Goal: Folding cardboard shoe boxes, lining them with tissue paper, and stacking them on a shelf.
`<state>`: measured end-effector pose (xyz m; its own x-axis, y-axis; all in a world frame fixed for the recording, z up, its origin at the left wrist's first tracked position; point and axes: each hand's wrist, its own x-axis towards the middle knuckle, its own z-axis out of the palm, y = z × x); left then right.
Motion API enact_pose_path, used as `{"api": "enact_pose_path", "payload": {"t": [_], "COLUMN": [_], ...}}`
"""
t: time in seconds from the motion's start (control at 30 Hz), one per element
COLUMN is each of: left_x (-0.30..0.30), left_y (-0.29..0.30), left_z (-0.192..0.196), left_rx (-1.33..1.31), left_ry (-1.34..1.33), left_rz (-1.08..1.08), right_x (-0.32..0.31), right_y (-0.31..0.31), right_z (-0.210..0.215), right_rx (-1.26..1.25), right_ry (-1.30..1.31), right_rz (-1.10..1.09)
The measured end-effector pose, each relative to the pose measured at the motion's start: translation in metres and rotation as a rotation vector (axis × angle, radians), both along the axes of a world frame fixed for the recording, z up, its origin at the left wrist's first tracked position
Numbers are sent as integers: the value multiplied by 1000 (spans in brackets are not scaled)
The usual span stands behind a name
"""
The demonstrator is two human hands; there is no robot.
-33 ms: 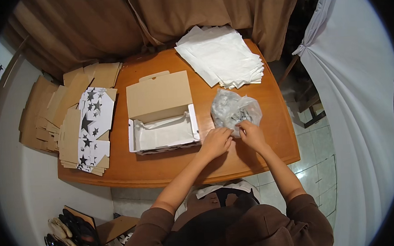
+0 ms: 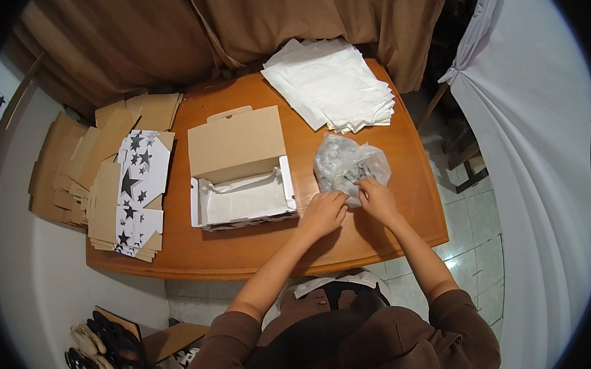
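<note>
A clear plastic bag (image 2: 338, 165) filled with small pale pieces with dark marks sits on the right part of the table. My left hand (image 2: 324, 213) is closed at the bag's near left edge, its fingertips pinched together on the plastic. The fingers of my right hand (image 2: 377, 198) are bent and pressed together over the bag's mouth; whatever is between them is hidden. Left of the bag stands an open cardboard box (image 2: 235, 144), lid raised and white paper (image 2: 242, 201) lining its inside. Black stars show on its white front.
Loose white paper sheets (image 2: 330, 81) are piled at the table's far right. Flat cardboard box blanks (image 2: 99, 190), one white with black stars (image 2: 134, 194), lie stacked at the left. Several pairs of shoes (image 2: 106, 358) are low at the left. A brown curtain (image 2: 285, 12) hangs behind the wooden table (image 2: 205, 257).
</note>
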<state>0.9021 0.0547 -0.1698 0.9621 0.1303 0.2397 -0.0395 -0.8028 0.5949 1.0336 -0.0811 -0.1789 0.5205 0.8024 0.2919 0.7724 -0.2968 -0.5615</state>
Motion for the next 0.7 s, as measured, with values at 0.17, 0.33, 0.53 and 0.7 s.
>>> {"api": "enact_pose_path", "payload": {"t": [0.17,0.33,0.53,0.7], "left_x": [17,23,18,16], "left_y": [-22,-37,-46,-45], "left_z": [-13,-22,-26,-25], "left_rx": [98,80,46,57], "left_ry": [23,28,28,-33], "left_rz": [123,247,316,364], "right_x": [38,50,55,49], "right_y": [15,32,24,10], "right_z": [-20,-26,-35,-34], "right_rx": [47,-220,-150,103], "right_ry": [-141,-91,-72,5], "right_rz": [-13,72,109,97]}}
